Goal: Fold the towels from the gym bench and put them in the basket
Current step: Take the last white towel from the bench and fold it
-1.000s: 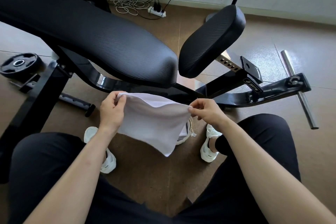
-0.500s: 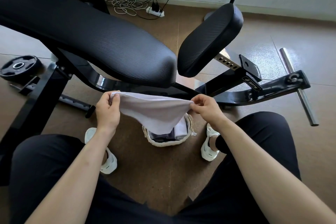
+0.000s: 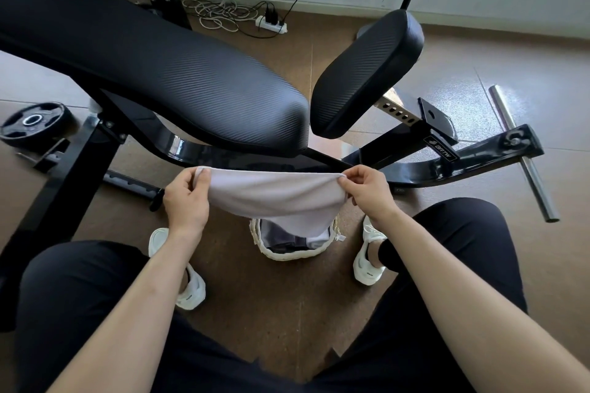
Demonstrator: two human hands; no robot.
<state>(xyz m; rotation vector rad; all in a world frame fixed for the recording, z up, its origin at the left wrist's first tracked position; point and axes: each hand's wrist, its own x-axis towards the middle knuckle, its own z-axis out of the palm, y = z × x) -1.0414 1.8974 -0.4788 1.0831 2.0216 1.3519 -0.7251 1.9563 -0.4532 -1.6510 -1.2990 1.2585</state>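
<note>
- Head view shows a thin white cloth towel held up in the air, just in front of the big black padded gym bench.
- The left hand pinches the left end of the towel, with its thumb and fingers curled on the top edge.
- The right hand pinches the right end the same way.
- The towel's long side runs left to right between the two hands. Its middle sags down like a soft belly.
- The small white woven basket sits on the brown floor right under the towel, between the left white shoe and the right white shoe.
- The hanging towel hides the far side of the basket.
- Folded towels already lie inside, some dark grey and some white.
- The basket is lower than both hands and closer to the person's body. It is about halfway between the hands, maybe a bit nearer the right one.
- I think the hands must come together to fold the towel smaller, then go straight down.
- I cannot tell how many layers the towel has.
</note>
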